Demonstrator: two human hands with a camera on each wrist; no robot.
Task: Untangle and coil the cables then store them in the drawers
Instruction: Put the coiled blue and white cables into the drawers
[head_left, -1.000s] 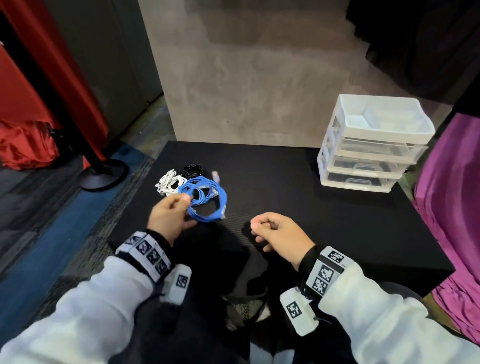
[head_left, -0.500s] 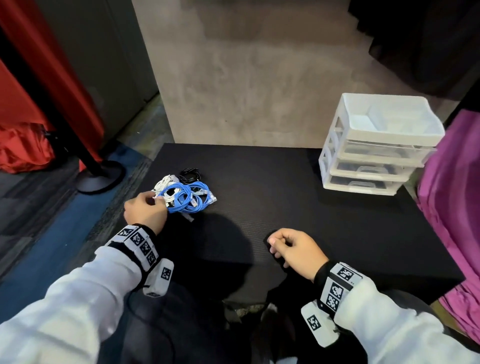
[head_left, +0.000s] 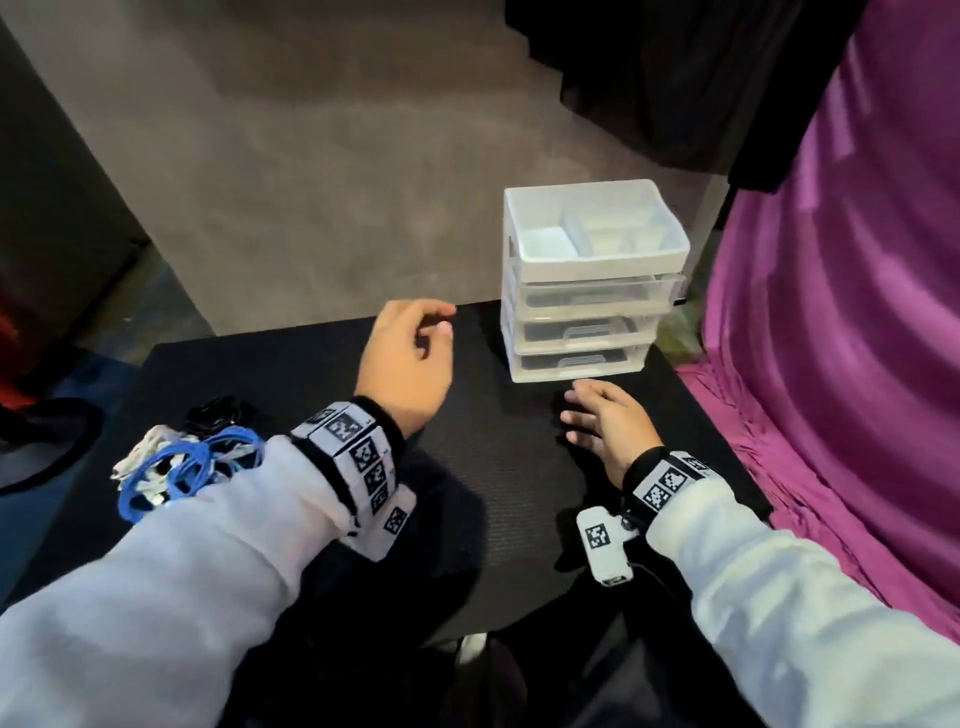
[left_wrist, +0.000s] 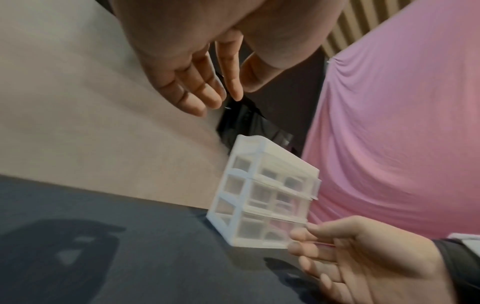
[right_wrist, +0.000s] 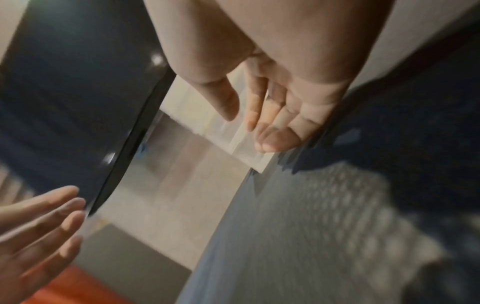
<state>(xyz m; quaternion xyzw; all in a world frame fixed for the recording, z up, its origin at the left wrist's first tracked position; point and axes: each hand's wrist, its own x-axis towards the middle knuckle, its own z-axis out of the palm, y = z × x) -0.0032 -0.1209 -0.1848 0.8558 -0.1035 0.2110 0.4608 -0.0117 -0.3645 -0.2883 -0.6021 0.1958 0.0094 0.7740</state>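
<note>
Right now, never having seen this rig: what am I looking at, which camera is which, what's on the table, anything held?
No robot here: a person in white sleeves works with bare hands and wears a camera on the head and one on each wrist, with patterned marker bands at the wrists.

The wide picture is the head camera, looking down. The other two look along each hand at its fingers and are blurred.

On the black table stands a white drawer unit, three clear drawers shut, an open tray on top. At the near left lies a cable pile: blue, white and black cables bunched together, partly behind the left sleeve.

Nothing is held. The left hand hovers left of the unit, fingers loosely curled. The right hand is open just before the bottom drawer; whether it touches is unclear.
</note>
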